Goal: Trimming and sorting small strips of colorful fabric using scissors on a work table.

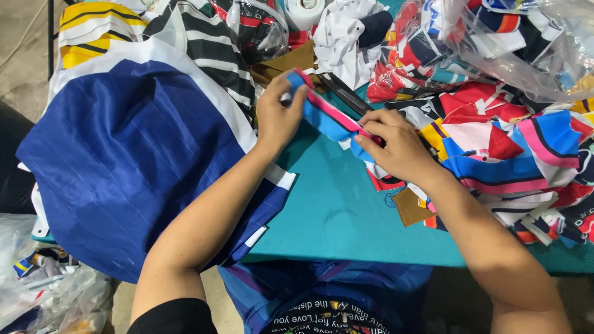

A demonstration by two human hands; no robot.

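On the left we see a blue cloth draped over the teal table; our left hand pinches one end of a blue-and-pink strip, our right hand pinches the other, beside the heap of colourful scraps.

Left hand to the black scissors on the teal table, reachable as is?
Probably not right away. The left hand pinches one end of the blue-and-pink fabric strip, and the right hand holds the other. The scissors lie just behind the strip, close by, with nothing covering them.
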